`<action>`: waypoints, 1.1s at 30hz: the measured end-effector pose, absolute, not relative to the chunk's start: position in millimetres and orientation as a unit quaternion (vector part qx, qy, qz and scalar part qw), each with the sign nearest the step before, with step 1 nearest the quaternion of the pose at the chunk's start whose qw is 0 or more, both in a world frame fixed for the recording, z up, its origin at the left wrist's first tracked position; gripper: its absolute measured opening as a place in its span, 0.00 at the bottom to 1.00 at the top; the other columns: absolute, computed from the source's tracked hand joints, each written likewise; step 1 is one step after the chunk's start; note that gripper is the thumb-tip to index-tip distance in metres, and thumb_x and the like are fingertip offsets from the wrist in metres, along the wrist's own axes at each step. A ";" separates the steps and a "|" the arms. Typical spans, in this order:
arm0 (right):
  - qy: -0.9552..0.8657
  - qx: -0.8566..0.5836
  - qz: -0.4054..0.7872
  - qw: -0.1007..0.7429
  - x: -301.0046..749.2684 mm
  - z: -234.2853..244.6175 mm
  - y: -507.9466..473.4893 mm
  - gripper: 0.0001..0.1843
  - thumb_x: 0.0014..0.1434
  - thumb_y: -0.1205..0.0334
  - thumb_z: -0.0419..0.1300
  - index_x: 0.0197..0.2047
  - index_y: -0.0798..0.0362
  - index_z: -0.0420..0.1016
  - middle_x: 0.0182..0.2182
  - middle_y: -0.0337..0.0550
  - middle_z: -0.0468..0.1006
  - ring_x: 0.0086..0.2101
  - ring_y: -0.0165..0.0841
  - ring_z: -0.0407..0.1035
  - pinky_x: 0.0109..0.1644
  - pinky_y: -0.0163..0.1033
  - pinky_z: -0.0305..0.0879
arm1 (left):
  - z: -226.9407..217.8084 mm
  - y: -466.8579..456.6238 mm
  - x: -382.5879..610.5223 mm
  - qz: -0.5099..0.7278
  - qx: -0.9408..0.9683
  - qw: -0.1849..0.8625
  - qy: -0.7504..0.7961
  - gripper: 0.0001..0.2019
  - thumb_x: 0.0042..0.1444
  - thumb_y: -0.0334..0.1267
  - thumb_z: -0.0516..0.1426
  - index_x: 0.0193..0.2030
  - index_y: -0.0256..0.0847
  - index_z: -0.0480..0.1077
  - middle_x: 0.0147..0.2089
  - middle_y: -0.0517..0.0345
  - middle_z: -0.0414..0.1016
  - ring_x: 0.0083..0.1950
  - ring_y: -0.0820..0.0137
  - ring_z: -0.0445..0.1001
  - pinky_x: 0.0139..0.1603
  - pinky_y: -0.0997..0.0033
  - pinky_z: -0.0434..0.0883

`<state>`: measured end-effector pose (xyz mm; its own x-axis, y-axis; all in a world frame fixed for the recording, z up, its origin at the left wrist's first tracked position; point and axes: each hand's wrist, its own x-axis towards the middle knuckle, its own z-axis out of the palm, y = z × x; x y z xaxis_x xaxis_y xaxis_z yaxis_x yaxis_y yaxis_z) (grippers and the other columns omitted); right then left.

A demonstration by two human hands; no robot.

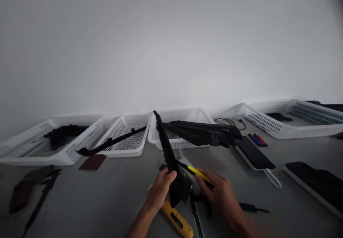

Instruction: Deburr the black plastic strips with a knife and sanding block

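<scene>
At the near edge of the bench, working on a long black plastic part. Left hand clenched around its lower end, holding it tilted up; long axis running from the hands toward the far edge, the tip pointing up and a little left, over the middle white basket. Right hand closed on a yellow-and-black tool, its tip against the part. Seems a trimming or fitting step; next move probably needing steady support and careful pressure. Under the wrists, a yellow screwdriver.
</scene>
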<state>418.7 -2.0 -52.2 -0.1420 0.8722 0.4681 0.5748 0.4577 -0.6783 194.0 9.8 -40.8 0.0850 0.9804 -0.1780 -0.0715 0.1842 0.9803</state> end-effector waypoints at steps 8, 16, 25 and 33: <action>-0.740 -0.479 0.180 0.436 428.0 -47.7 2.9 0.18 0.75 0.49 0.58 0.49 0.49 0.87 0.37 0.47 0.91 0.34 0.40 0.87 0.38 0.37 0.81 | -35.7 10.6 194.3 0.493 0.441 0.591 0.461 0.23 0.61 0.56 0.66 0.55 0.42 0.81 0.50 0.51 0.85 0.55 0.55 0.80 0.57 0.63 0.73; -0.766 -0.446 0.223 0.405 434.7 -37.9 -0.1 0.15 0.73 0.53 0.59 0.46 0.49 0.86 0.36 0.44 0.89 0.33 0.38 0.84 0.39 0.36 0.78 | -47.5 17.2 191.1 0.526 0.351 0.625 0.458 0.29 0.55 0.60 0.70 0.54 0.39 0.83 0.30 0.59 0.80 0.33 0.67 0.76 0.35 0.72 0.71; -0.825 -0.362 0.202 0.383 440.3 -28.8 -5.4 0.09 0.70 0.60 0.61 0.44 0.48 0.85 0.33 0.42 0.87 0.29 0.34 0.81 0.34 0.35 0.73 | -41.3 25.3 176.7 0.538 0.285 0.643 0.465 0.35 0.49 0.63 0.73 0.55 0.38 0.83 0.21 0.70 0.63 0.20 0.77 0.59 0.19 0.76 0.58; -0.824 -0.369 0.205 0.378 438.4 -21.3 -6.0 0.11 0.70 0.60 0.60 0.43 0.48 0.86 0.32 0.42 0.88 0.29 0.35 0.81 0.34 0.36 0.73 | -43.4 25.9 177.3 0.520 0.298 0.647 0.471 0.38 0.47 0.66 0.73 0.56 0.38 0.83 0.20 0.71 0.62 0.18 0.79 0.56 0.17 0.76 0.54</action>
<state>438.4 -6.0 -21.3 -0.4423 0.7630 0.4713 0.4528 0.6436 -0.6170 177.3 25.9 -43.4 0.0148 0.9543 -0.2986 -0.3923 0.2803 0.8761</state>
